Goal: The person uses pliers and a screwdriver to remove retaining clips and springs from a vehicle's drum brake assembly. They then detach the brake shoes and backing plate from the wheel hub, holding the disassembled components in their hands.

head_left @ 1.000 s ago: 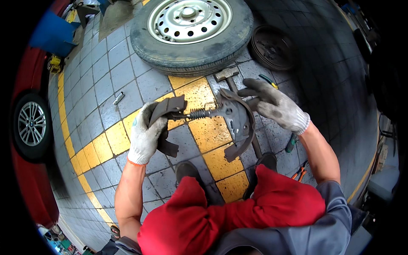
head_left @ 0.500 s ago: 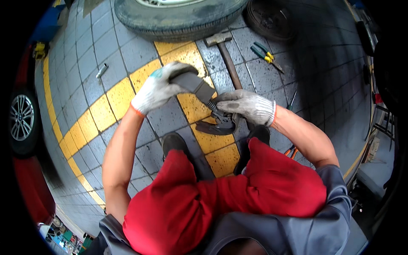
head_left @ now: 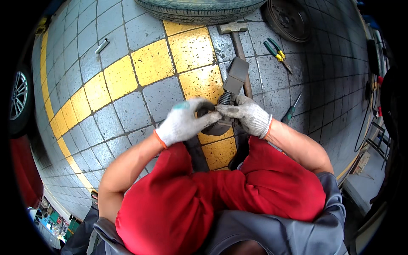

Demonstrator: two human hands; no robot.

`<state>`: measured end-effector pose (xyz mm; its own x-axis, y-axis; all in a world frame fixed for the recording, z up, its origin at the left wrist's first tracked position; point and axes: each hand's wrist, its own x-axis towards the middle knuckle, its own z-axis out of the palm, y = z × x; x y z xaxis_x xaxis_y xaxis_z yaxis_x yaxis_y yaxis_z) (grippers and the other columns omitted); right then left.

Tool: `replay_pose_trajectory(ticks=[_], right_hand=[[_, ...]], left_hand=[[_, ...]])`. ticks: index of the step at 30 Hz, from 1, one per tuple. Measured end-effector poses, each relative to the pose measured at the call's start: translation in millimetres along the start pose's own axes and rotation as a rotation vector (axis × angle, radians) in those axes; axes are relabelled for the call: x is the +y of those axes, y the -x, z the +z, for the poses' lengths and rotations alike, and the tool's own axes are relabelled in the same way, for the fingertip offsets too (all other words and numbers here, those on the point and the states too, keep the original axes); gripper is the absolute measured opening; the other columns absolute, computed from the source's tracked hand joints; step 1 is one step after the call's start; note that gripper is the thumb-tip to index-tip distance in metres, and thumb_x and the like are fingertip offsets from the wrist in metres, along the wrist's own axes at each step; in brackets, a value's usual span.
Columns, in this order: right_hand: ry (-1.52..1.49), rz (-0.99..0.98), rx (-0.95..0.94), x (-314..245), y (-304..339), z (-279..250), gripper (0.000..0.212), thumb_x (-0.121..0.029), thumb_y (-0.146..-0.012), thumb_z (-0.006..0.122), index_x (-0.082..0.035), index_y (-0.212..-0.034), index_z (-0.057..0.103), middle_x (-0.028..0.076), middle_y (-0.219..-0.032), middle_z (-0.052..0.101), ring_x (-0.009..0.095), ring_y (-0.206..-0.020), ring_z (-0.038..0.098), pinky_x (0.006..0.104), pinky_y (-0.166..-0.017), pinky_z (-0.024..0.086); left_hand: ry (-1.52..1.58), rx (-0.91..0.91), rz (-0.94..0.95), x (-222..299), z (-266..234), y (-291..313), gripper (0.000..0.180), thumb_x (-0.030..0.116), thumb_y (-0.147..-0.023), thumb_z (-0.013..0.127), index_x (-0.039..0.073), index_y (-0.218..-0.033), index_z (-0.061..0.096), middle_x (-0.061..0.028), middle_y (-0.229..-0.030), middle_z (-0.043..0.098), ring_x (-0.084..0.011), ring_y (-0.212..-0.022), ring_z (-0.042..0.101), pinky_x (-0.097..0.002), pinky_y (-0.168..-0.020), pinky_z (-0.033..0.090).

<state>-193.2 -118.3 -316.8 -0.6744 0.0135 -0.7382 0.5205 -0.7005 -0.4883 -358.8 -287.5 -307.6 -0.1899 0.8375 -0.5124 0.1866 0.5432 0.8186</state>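
Between my hands is a dark mechanical part (head_left: 216, 127) with a ribbed, spring-like neck and a grey rectangular block (head_left: 238, 70) at its far end; its exact kind I cannot make out. My left hand (head_left: 187, 119), in a white knit glove, curls its fingers around the dark rounded near end. The right hand (head_left: 248, 114), gloved too, closes on the part just below the neck, thumb and fingertips meeting the left fingers. Both gloves hide much of the middle. Behind the block lies a hammer (head_left: 233, 28), its dark handle running toward my right hand.
Pliers (head_left: 277, 52) with green-yellow handles and a screwdriver (head_left: 292, 109) lie to the right. A metal socket (head_left: 102, 46) is on the tiled floor at left. A tyre (head_left: 199, 12) and a dark wheel rim (head_left: 289, 21) stand ahead. A red car's wheel (head_left: 21, 95) is far left.
My left hand has left the grey block and moved nearer, onto the dark end. The part has turned, with its block now pointing away and to the right.
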Motion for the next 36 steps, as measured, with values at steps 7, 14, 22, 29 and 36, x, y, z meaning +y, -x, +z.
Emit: replay_pose_trajectory(ticks=[7,14,22,29,36], right_hand=[[0.153,-0.127,0.070,11.8,-12.0,8.9,0.048,-0.034,-0.104,0.067,0.004,-0.132,0.061,0.009,-0.119,0.070,0.015,-0.108,0.066,0.0305,-0.096,0.053],[0.405,-0.048,0.116,-10.7,-15.7,16.3,0.051,-0.043,-0.102,0.068,0.006,-0.117,0.066,0.011,-0.095,0.072,0.015,-0.080,0.070,0.0302,-0.068,0.059],[0.956,0.072,0.020,-23.4,-29.9,-4.1,0.078,-0.073,-0.092,0.066,0.002,-0.072,0.068,0.010,-0.054,0.055,0.020,-0.052,0.062,0.0377,-0.054,0.051],[1.131,-0.271,-0.149,-6.9,-52.0,-16.4,0.087,-0.080,-0.089,0.061,0.006,-0.076,0.070,0.016,-0.060,0.060,0.025,-0.057,0.062,0.0448,-0.057,0.049],[0.912,-0.100,-0.078,-7.5,-48.3,-1.8,0.085,-0.073,-0.093,0.060,0.011,-0.080,0.065,0.016,-0.065,0.056,0.025,-0.060,0.052,0.0445,-0.058,0.045]], left_hand=[[0.428,-0.037,-0.255,-22.1,10.2,-4.8,0.043,0.037,-0.104,0.069,0.000,-0.126,0.071,-0.0064,-0.107,0.075,-0.0122,-0.095,0.065,-0.0300,-0.086,0.053],[0.428,-0.145,-0.330,-25.2,-0.9,-10.4,0.040,0.032,-0.105,0.068,-0.002,-0.128,0.069,-0.0061,-0.113,0.072,-0.0126,-0.102,0.063,-0.0291,-0.090,0.051],[0.463,-0.030,-0.265,-11.7,9.1,5.3,0.062,0.022,-0.102,0.067,-0.004,-0.152,0.042,-0.0132,-0.133,0.066,-0.0178,-0.123,0.061,-0.0325,-0.105,0.049],[0.135,0.104,-0.051,5.2,23.7,20.8,0.086,0.014,-0.078,0.091,-0.002,-0.148,0.044,-0.0165,-0.130,0.067,-0.0222,-0.120,0.066,-0.0364,-0.103,0.053],[0.245,0.165,-0.116,-10.0,21.4,21.0,0.069,0.011,-0.080,0.088,-0.002,-0.137,0.052,-0.0129,-0.119,0.071,-0.0173,-0.107,0.069,-0.0337,-0.095,0.057]])
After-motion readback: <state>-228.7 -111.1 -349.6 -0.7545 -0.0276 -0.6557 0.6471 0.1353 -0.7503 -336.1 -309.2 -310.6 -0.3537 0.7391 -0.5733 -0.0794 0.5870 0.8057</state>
